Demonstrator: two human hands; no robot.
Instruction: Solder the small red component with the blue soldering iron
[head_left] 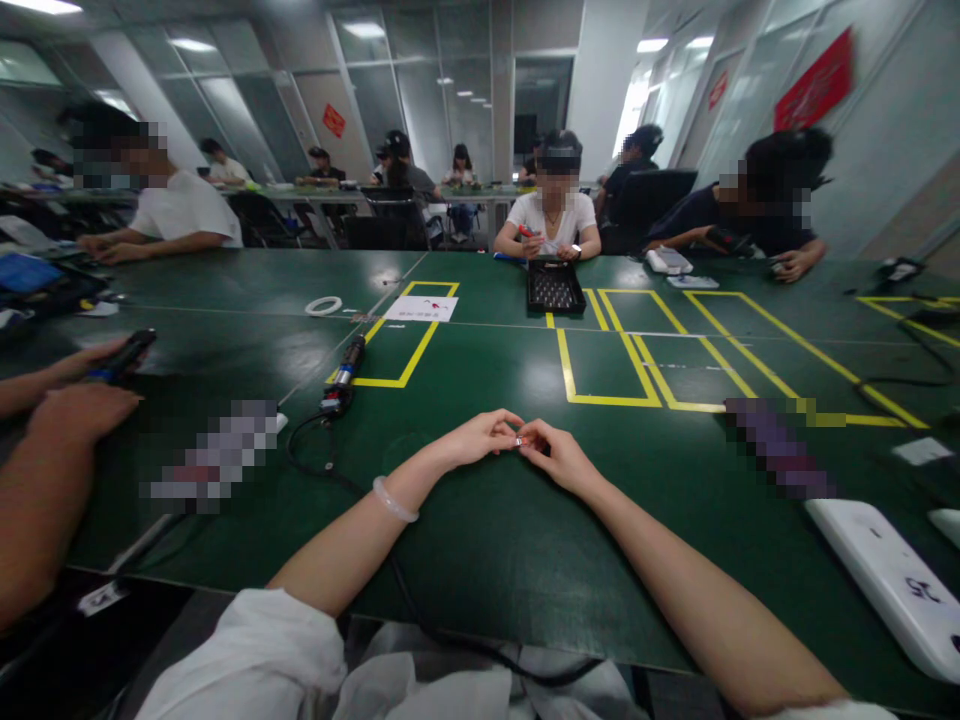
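My left hand (487, 437) and my right hand (553, 452) meet just above the green table (465, 530). Between their fingertips is a tiny shiny silver piece (517, 441), pinched from both sides. Its exact kind is too small to make out, and the fingers cover part of it. A pale bracelet (395, 500) circles my left wrist. Left of my hands lies a black and silver cylindrical tool (345, 374) with a cable attached.
A white device (885, 585) lies at the right, near a blurred phone-like slab (780, 447). Yellow tape (615, 401) marks rectangles on the tabletop. Across the table, a person handles small things behind a black tray (555, 290). At the left, another person's hands (90, 400) hold a dark tool.
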